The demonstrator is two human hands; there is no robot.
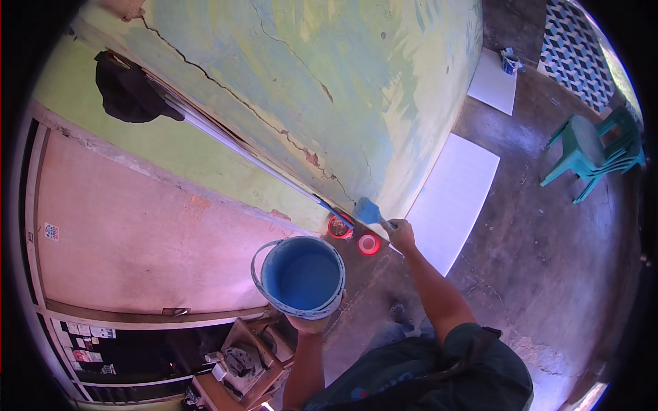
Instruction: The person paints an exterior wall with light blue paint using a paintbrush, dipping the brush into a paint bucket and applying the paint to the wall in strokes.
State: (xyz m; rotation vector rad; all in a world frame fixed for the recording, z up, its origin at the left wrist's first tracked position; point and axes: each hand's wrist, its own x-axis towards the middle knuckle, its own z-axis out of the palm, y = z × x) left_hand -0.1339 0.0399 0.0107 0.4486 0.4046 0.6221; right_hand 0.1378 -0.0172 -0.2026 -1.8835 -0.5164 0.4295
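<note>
My left hand point(310, 324) supports a bucket point(302, 277) of blue paint from below, and most of its fingers are hidden under the base. The bucket's wire-like handle hangs over to the left side. In my right hand point(401, 235) is the handle of a wide paintbrush point(367, 210) with blue-coated bristles. The bristles lie against the lower part of the wall point(329, 103), near its bottom corner. Patchy pale green, yellow and bluish paint covers this wall, and a long crack point(221, 87) runs down it.
On the floor by the corner stand two red containers point(368, 244). White boards point(452, 200) lie along the wall's foot, one bearing a small paint can point(510, 62). Stacked green plastic chairs point(596, 144) stand at right, a wooden chair point(252, 375) at lower left. A dark cap point(131, 90) hangs at upper left.
</note>
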